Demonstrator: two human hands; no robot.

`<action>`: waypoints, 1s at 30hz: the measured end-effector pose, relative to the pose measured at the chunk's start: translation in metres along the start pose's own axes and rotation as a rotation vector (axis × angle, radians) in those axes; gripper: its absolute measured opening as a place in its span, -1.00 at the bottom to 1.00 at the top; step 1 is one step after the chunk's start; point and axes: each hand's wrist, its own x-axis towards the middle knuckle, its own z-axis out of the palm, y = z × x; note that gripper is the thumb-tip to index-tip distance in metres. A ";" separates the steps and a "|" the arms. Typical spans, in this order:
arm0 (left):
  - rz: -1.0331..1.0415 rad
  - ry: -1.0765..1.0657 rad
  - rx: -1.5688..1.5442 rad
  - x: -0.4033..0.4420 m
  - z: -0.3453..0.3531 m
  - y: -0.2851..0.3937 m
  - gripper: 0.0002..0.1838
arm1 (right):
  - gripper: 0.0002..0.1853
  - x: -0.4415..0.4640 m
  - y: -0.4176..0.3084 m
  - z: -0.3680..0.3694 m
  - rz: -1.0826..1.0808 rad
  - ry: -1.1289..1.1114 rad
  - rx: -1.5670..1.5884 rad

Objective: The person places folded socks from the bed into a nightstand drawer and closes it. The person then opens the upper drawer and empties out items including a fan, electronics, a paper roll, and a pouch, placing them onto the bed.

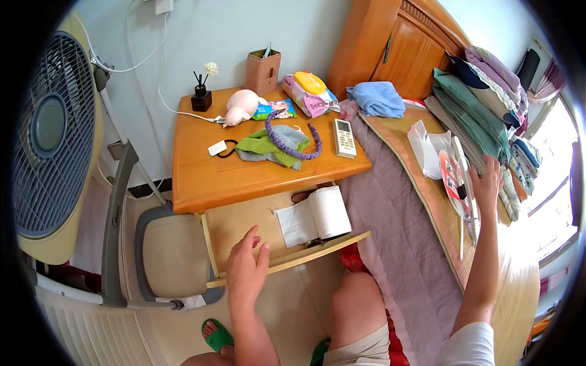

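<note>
My left hand (pixel 247 265), thumb and fingers apart, is held over the left part of a pulled-out wooden drawer (pixel 241 219) with nothing in it. In the drawer's right part is a white paper roll (pixel 330 211), its loose end spread to the left. My right hand (pixel 486 186) reaches over the bed with its fingers extended, and I see nothing held in it. Close beside it are a thin white frame (pixel 462 235) and a flat orange-and-white printed piece (pixel 452 183). Whether my fingers touch the frame, I cannot tell. A clear plastic bag (pixel 425 148) lies left of them.
On the orange wooden tabletop (pixel 210 174) are a green-grey cloth (pixel 259 146), a purple coiled band (pixel 278 141), a remote control (pixel 344 138), a pink plush toy (pixel 242 105) and a wipes pack (pixel 311 100). A fan (pixel 52 131) stands left. Folded bedding (pixel 473 113) is piled right.
</note>
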 end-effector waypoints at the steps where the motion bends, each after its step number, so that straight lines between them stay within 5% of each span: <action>1: 0.032 0.001 0.018 0.000 0.002 0.000 -0.53 | -0.56 0.005 -0.023 -0.016 -0.002 0.001 0.001; 3: 0.030 -0.019 0.039 0.000 0.006 0.003 -0.52 | -0.59 0.007 -0.072 -0.043 0.208 -0.260 0.652; 5: 0.033 -0.036 0.058 -0.001 0.010 0.005 -0.51 | -0.60 -0.016 -0.116 -0.049 0.118 -0.490 0.859; 9: 0.052 -0.068 0.042 -0.006 0.017 0.007 -0.50 | -0.40 -0.086 -0.205 -0.029 -0.217 -0.661 0.875; 14: 0.051 -0.129 0.091 -0.011 0.012 0.002 -0.49 | 0.01 -0.113 -0.286 -0.021 -0.120 -1.167 0.640; 20: 0.038 -0.100 0.151 -0.013 0.006 -0.004 -0.48 | 0.29 -0.140 -0.311 -0.009 -0.056 -1.126 0.534; 24: 0.048 -0.105 0.135 -0.011 0.008 0.002 -0.48 | 0.27 -0.135 -0.305 -0.015 -0.006 -1.155 0.647; 30: 0.027 -0.174 0.117 -0.009 0.015 0.002 -0.45 | 0.11 -0.117 -0.265 -0.065 0.008 -0.813 1.097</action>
